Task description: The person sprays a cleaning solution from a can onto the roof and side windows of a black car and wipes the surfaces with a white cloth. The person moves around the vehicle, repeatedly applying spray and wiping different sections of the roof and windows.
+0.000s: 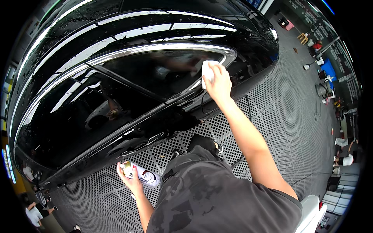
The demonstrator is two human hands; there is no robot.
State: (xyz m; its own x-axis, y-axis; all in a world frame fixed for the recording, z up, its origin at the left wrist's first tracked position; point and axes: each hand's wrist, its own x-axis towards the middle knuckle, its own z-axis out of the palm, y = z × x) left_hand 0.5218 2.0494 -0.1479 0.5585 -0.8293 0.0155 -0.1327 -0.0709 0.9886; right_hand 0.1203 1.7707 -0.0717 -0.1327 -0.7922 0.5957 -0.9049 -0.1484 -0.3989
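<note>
My right hand point(220, 83) is closed on a white block-shaped sponge point(208, 70). The sponge lies against the chrome trim point(182, 47) near the rear corner of a black car's side window point(155, 72). Lower down, at my left side, my left hand point(131, 181) is wrapped round a white spray can point(147, 176) with a gold-coloured top. The can is tilted and held away from the car, above the floor. The car's glossy side point(147, 35) carries water drops and bright reflections.
Dark perforated floor tiles point(268, 112) lie under me and beside the car. A thin black hose or cable point(248, 106) crosses them. Along the right wall are a small stool point(302, 37), a blue object point(328, 69) and coiled hoses point(321, 91). Other people point(35, 213) are in the background.
</note>
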